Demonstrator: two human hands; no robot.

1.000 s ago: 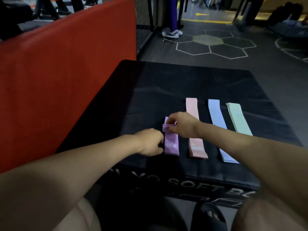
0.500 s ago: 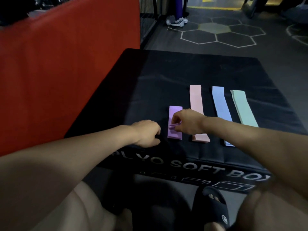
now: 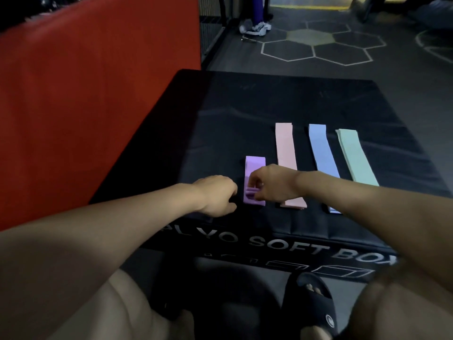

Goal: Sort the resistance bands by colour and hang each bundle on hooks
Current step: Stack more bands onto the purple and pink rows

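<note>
Since the earlier frame, my right hand (image 3: 272, 184) has folded the purple band (image 3: 255, 168) to half length and pinches its near end. My left hand (image 3: 217, 195) rests clenched, empty, just beside it on the black surface (image 3: 245, 106). Pink band (image 3: 284, 146), blue band (image 3: 320, 148), green band (image 3: 354, 155) lie rightward. Red pad (image 3: 98, 94) stands left.

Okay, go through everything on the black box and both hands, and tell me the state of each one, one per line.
purple band: folded short, flat on the box
pink band: laid out flat, full length
blue band: laid out flat
green band: laid out flat
right hand: pinches the purple band's near folds
left hand: curled beside the purple band, grip unclear
</note>
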